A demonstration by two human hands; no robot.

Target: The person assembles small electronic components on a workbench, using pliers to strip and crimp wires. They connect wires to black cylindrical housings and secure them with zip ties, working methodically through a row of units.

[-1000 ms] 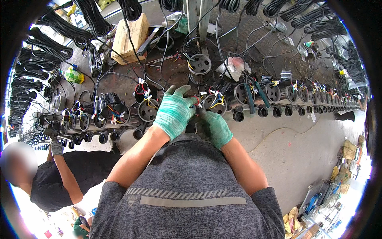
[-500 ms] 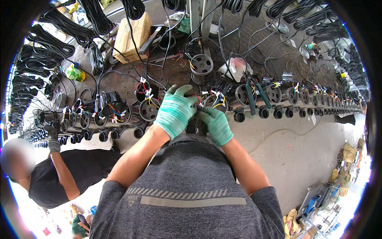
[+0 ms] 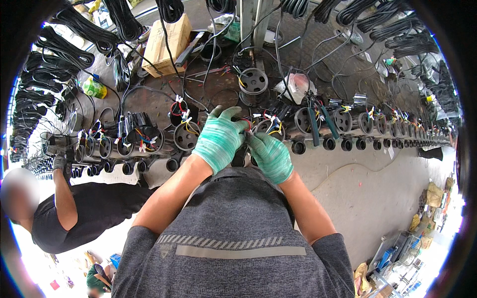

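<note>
Right hand (image 3: 271,155) edged up to the left hand (image 3: 218,141), a co-worker's arm (image 3: 63,201) shifted left

One dark bench (image 3: 154,107) spreads around one landmark, the green-handled pliers (image 3: 328,120). One row of black housings (image 3: 343,120) runs to both sides of the pliers, its far members too small to count. Two other people show, both well left of the pliers: one in black (image 3: 99,208), one partly visible in green (image 3: 94,280). Black cable bundles (image 3: 124,20) hang behind the pliers and off to either side, too crowded to count. One cardboard box (image 3: 168,47) sits left of the pliers and farther back.

Two hands, both in green gloves, work left of the pliers at the row's near edge. The left one's fingertips are closed on one red wire (image 3: 248,122), also left of the pliers; the right one's thumb and fingers bend in just below it, and whether they grip anything cannot be told. One separate housing (image 3: 253,82) stands left of the pliers, behind the hands. One clear plastic bag (image 3: 296,85) lies just behind the pliers; one yellow-green packet (image 3: 94,88) is far to their left.
</note>
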